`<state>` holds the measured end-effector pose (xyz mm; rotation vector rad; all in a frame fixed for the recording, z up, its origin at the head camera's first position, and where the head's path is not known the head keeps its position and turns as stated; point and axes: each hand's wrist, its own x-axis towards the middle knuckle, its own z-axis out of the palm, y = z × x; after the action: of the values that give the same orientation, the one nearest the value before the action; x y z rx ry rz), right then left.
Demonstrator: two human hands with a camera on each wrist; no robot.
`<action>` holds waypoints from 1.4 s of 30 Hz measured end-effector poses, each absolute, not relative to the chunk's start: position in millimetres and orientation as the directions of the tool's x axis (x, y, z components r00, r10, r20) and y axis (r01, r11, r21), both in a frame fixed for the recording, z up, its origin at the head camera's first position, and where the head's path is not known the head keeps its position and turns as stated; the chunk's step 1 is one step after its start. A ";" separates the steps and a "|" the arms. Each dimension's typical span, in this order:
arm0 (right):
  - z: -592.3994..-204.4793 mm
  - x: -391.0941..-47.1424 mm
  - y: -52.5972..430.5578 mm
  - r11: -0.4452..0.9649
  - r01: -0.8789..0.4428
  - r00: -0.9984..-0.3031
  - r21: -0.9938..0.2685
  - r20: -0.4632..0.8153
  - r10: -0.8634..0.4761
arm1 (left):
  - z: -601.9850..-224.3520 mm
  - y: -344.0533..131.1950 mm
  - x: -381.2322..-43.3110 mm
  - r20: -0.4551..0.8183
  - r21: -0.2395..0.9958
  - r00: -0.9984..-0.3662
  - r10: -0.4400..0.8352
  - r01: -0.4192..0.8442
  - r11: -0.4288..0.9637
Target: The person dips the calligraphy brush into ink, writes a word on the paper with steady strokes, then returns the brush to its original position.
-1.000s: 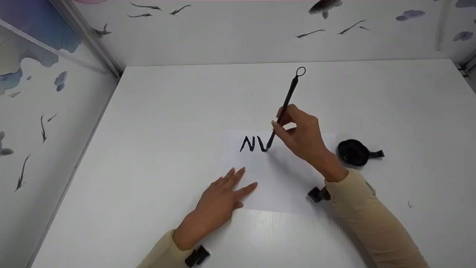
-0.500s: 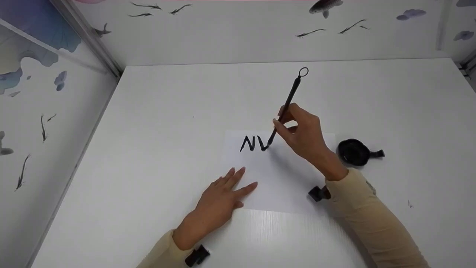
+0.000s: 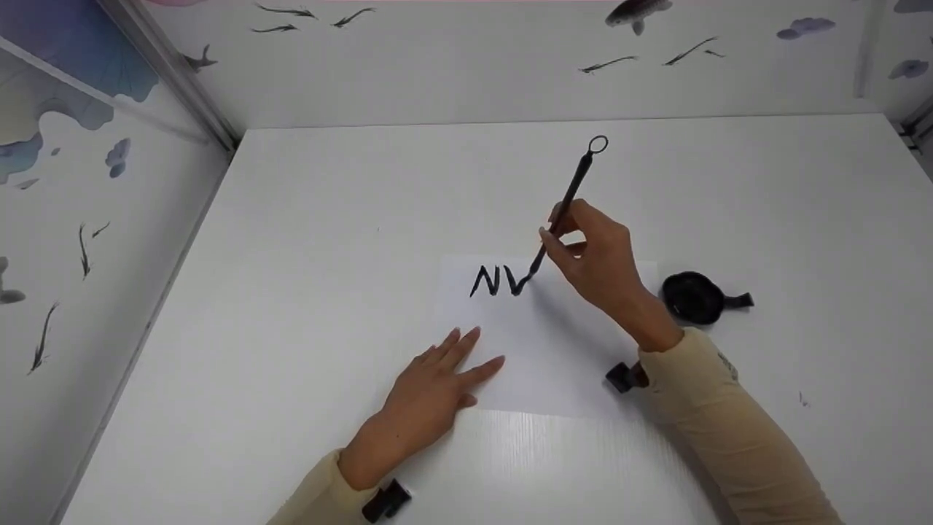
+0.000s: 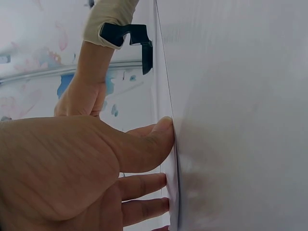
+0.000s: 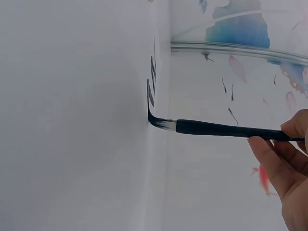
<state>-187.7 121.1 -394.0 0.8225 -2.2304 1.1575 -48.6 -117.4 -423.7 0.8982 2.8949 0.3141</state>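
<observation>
Between thumb and fingertips, my right hand (image 3: 601, 262) pinches a dark writing brush (image 3: 576, 179) with a loop at its top end. In the right wrist view the bristles of the brush (image 5: 161, 122) bend against the paper. Black ink strokes (image 3: 499, 281), shaped like an N and a V, stand near the top of the white sheet of paper (image 3: 539, 364). My left hand (image 3: 430, 397) rests with spread fingers on the paper's lower left part. The left wrist view shows the thumb and fingers of my left hand (image 4: 86, 163) touching the sheet.
Right of the paper, a small black dish (image 3: 692, 299) with a short handle stands on the white table (image 3: 306, 240). Walls printed with fish and flowers (image 3: 466, 65) rise behind and at the left. Black wrist mounts (image 3: 386, 502) sit at both sleeves.
My right hand has moved the brush slightly up and to the right, and the V's right stroke has grown upward behind its tip. The left hand has stayed in place.
</observation>
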 end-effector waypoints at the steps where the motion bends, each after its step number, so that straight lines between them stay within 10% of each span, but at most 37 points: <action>1: -394.0 -188.2 121.3 0.458 -0.704 -0.694 -0.542 0.662 -0.283 | -423.6 -117.4 -48.7 -0.028 0.223 -0.823 0.568 0.548 0.806; 42: -378.1 -188.6 154.5 0.500 -0.700 -0.635 -0.510 0.765 -0.108 | -422.8 -117.6 -49.0 -0.058 0.223 -0.828 0.558 0.534 0.815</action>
<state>-188.6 154.5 -378.1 0.6606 -2.0657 1.1190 -49.0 -117.6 -422.8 0.8694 2.8769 0.2999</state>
